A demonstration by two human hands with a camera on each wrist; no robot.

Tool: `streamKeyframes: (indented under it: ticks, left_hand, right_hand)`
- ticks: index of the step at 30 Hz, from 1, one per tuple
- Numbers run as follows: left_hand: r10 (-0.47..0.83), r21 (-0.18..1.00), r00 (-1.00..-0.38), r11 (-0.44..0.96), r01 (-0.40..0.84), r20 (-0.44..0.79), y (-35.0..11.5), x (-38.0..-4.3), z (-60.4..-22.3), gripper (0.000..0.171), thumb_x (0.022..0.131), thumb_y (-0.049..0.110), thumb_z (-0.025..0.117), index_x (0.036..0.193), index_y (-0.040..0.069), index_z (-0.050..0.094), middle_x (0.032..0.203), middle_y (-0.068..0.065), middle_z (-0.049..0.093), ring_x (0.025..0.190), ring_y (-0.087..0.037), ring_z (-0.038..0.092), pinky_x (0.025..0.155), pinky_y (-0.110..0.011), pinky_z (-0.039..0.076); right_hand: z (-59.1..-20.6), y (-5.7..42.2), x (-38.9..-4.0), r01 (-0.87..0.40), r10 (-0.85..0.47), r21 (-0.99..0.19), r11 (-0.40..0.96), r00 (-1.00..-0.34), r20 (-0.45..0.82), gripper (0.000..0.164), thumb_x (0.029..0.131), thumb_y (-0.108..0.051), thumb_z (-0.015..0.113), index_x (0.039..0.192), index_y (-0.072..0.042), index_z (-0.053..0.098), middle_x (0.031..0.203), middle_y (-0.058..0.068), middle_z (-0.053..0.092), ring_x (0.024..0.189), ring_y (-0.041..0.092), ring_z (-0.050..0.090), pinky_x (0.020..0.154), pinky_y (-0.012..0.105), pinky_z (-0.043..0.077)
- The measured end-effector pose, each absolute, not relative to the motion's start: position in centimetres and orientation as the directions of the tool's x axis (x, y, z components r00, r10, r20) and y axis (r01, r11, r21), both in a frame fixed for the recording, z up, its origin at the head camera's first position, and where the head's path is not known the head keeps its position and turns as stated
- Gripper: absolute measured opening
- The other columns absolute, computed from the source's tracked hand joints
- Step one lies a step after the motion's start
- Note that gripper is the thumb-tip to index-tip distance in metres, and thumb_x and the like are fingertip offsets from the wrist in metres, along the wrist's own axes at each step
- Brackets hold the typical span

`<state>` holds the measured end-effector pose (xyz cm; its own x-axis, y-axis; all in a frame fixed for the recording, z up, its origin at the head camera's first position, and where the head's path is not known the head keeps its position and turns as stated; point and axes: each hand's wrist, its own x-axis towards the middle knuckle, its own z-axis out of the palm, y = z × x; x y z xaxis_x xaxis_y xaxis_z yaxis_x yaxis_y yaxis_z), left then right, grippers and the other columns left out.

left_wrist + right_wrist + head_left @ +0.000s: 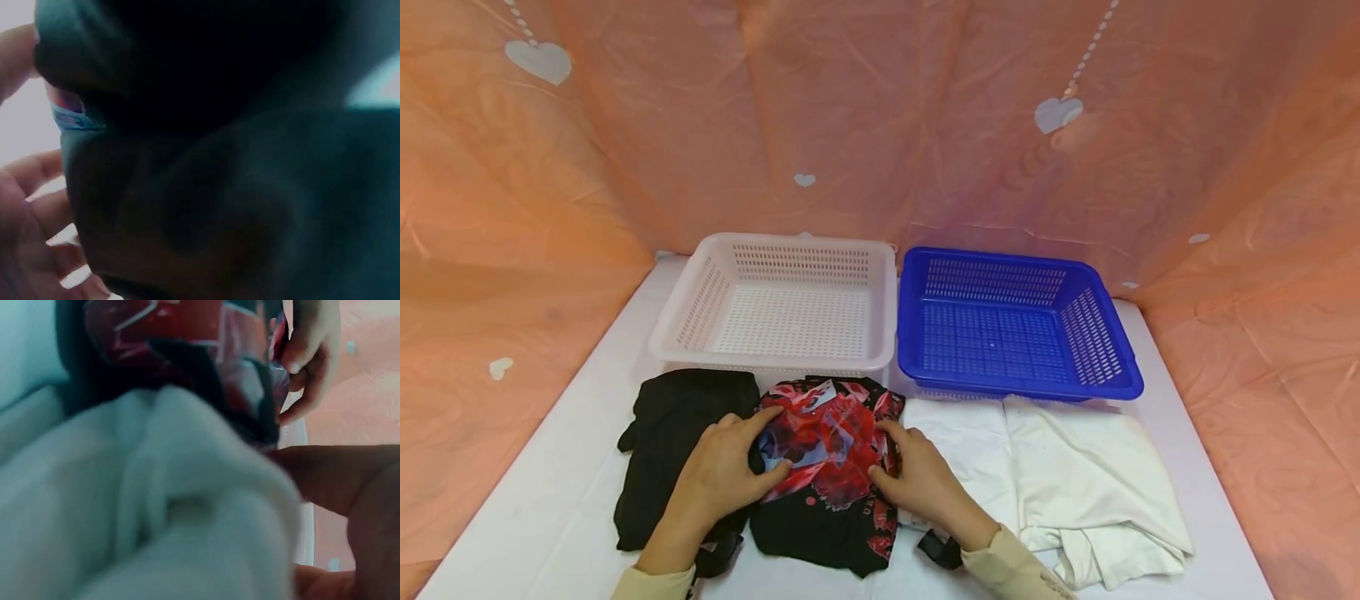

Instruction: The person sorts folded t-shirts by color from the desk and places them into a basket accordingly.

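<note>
A folded black garment with a large red floral print (pixel 827 450) lies in the middle of the row of clothes. My left hand (pixel 718 471) touches its left side, thumb and index finger spread over the print. On the opposite side, my right hand (pixel 925 479) rests thumb and index finger at the right edge. A folded plain black garment (pixel 688 450) lies under and beside the left hand. Next to the right hand are a folded white garment (pixel 962 442) and a cream-white one (pixel 1090 483). Dark and pale cloth fills much of the wrist views.
Behind the clothes stand a white plastic basket (pixel 775 364) and a blue plastic basket (pixel 1022 387), side by side. A white table (pixel 527 500) carries everything. Orange sheeting with white hearts (pixel 880 108) encloses the back and sides. A small black piece (pixel 940 550) lies by the right wrist.
</note>
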<state>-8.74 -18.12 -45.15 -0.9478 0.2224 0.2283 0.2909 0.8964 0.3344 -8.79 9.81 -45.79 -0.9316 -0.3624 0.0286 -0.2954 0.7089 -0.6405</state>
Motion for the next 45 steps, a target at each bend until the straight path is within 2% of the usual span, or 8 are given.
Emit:
streamKeyframes:
  ticks: [4,8,14,20,28,36,40,45]
  left_hand:
    - [0.212,0.351,-0.953,0.894,0.279,0.217,-17.9,-8.9,-45.5,0.074,0.066,0.047,0.081,0.130,0.019,0.059,0.098,-0.003,0.072,0.082,-0.019,0.056,0.076,-0.044,0.047]
    - [0.222,0.388,-0.945,0.870,0.303,0.242,-17.6,-9.2,-45.8,0.076,0.065,0.043,0.082,0.131,0.016,0.058,0.099,-0.005,0.070,0.084,-0.020,0.057,0.077,-0.043,0.048]
    - [0.233,0.431,-0.950,0.850,0.302,0.207,-17.0,-9.3,-46.1,0.078,0.066,0.040,0.082,0.132,0.010,0.053,0.100,-0.009,0.069,0.088,-0.024,0.061,0.082,-0.045,0.050]
    - [0.213,0.432,-0.965,0.864,0.258,0.151,-16.4,-9.3,-46.1,0.082,0.063,0.041,0.083,0.132,0.010,0.052,0.099,-0.011,0.069,0.088,-0.025,0.064,0.082,-0.046,0.051]
    - [0.191,0.570,-0.980,0.799,0.192,0.062,-16.0,-9.7,-45.8,0.077,0.067,0.032,0.082,0.134,0.013,0.050,0.111,-0.012,0.068,0.090,-0.021,0.065,0.078,-0.042,0.053]
    - [0.206,0.646,-0.970,0.724,0.242,0.132,-16.2,-9.7,-46.2,0.073,0.066,0.021,0.084,0.130,0.014,0.052,0.114,-0.008,0.065,0.095,-0.020,0.063,0.082,-0.044,0.052]
    - [0.234,0.687,-0.959,0.672,0.276,0.156,-16.3,-9.6,-46.1,0.073,0.067,0.015,0.083,0.131,0.012,0.050,0.118,-0.007,0.063,0.100,-0.017,0.062,0.088,-0.043,0.051]
    - [0.235,0.726,-0.952,0.618,0.301,0.195,-16.6,-9.1,-45.6,0.075,0.067,0.013,0.084,0.133,0.016,0.050,0.119,-0.004,0.063,0.098,-0.013,0.061,0.084,-0.035,0.051]
  right_hand:
    - [-46.1,9.5,-8.8,-0.314,-0.371,-0.627,0.713,-0.928,0.042,0.057,0.081,-0.030,0.069,0.132,-0.011,0.053,0.101,0.010,0.065,0.085,0.021,0.061,0.072,0.036,0.049]
    - [-46.4,9.3,-8.9,-0.328,-0.383,-0.634,0.701,-0.922,0.054,0.058,0.079,-0.029,0.070,0.132,-0.012,0.053,0.106,0.011,0.067,0.096,0.025,0.064,0.081,0.040,0.051]
    - [-46.6,9.1,-9.0,-0.331,-0.376,-0.637,0.696,-0.924,0.070,0.055,0.077,-0.026,0.071,0.129,-0.013,0.055,0.103,0.010,0.068,0.094,0.025,0.065,0.080,0.040,0.052]
    - [-47.1,8.6,-8.8,-0.301,-0.354,-0.693,0.655,-0.933,0.070,0.054,0.076,-0.025,0.074,0.126,-0.016,0.055,0.107,0.008,0.069,0.097,0.024,0.066,0.082,0.039,0.052]
    - [-47.2,8.3,-8.8,-0.267,-0.321,-0.732,0.627,-0.945,0.069,0.054,0.074,-0.023,0.076,0.124,-0.021,0.056,0.108,0.006,0.070,0.092,0.023,0.067,0.076,0.034,0.051]
    - [-47.4,8.3,-9.1,-0.241,-0.313,-0.799,0.551,-0.947,0.070,0.053,0.073,-0.018,0.079,0.120,-0.027,0.059,0.118,0.004,0.068,0.095,0.020,0.065,0.077,0.030,0.049]
    - [-47.2,8.4,-9.1,-0.224,-0.315,-0.830,0.510,-0.947,0.062,0.053,0.073,-0.015,0.079,0.120,-0.027,0.059,0.117,0.003,0.067,0.088,0.014,0.062,0.074,0.027,0.047]
    - [-46.8,8.6,-8.7,-0.173,-0.324,-0.907,0.384,-0.945,0.043,0.052,0.074,-0.007,0.077,0.120,-0.024,0.058,0.115,0.004,0.066,0.079,0.006,0.062,0.069,0.022,0.051]
